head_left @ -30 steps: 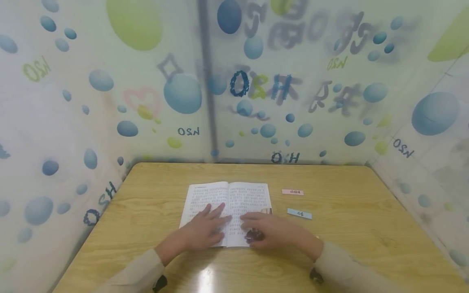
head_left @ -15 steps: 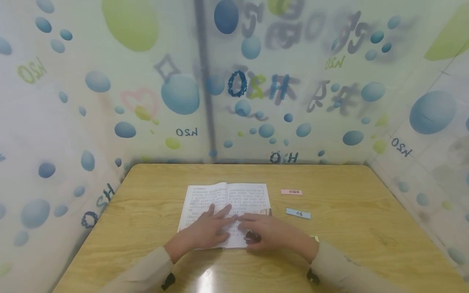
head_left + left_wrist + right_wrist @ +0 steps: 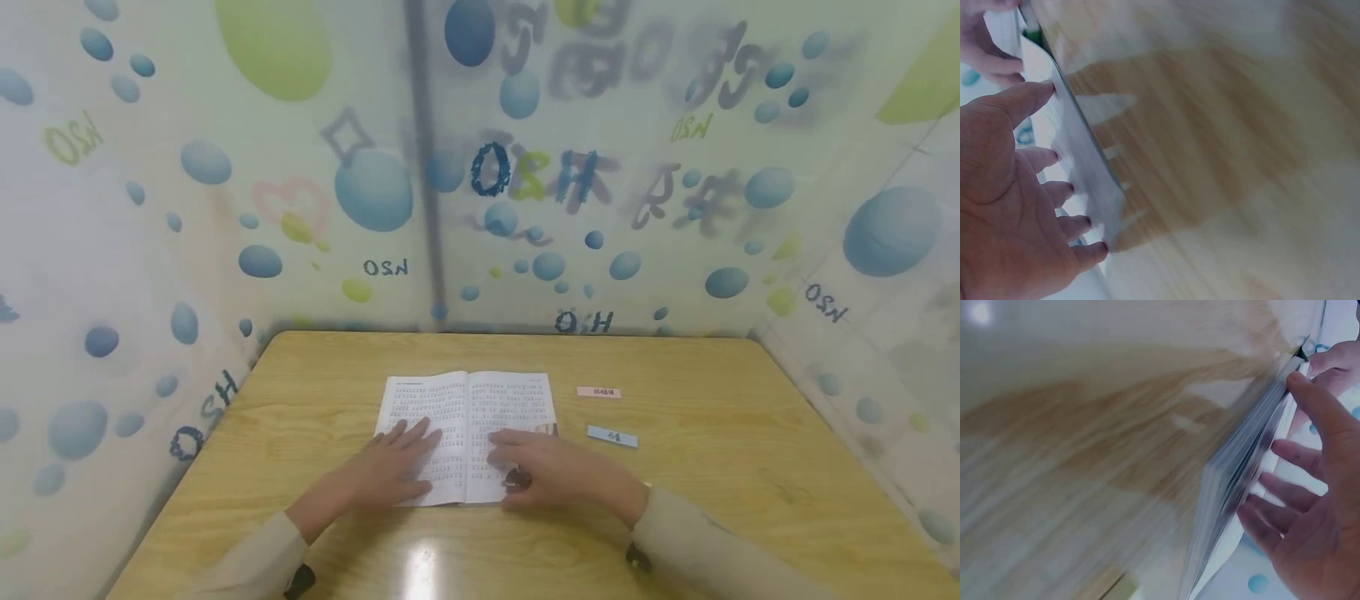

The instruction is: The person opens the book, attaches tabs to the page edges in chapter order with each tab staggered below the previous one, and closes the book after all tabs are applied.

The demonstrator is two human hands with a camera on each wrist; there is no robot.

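Observation:
An open book with printed pages lies flat on the wooden table in the head view. My left hand rests on the lower left page with its fingers spread. Over the lower right page lies my right hand, partly covering a dark picture printed there. In the left wrist view, the fingertips of the left hand touch the page. The right wrist view shows the book's page edges, with the right hand fanned out along them, fingers straight or slightly bent.
Right of the book lie a pink paper slip and a blue slip, both with handwriting. A yellowish slip is mostly hidden by the right wrist. Walls with printed bubbles border the table.
My left hand first shifted right toward the book's middle, then slid back left across the left page. The right hand stays nearly in place on the right page.

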